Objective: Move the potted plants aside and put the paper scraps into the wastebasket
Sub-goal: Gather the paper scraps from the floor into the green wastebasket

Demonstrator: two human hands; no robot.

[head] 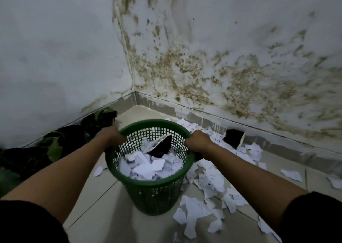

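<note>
both the left hand (111,135) and right hand (199,140) curl their fingers round the rim of the green wastebasket (153,192), which stands on the floor tiles (103,222) near the corner. paper scraps (209,183) lie inside it and strewn to its right; potted plants (61,141) sit along the left wall.

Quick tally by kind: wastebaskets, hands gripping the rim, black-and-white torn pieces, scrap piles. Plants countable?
Green wastebasket: 1
Hands gripping its rim: 2, left hand and right hand
Black-and-white torn pieces: 2, one in the basket, one by the baseboard
White paper scraps: 2 piles, in the basket and on the floor
Potted plants: too dark to count
Total: 7
</note>
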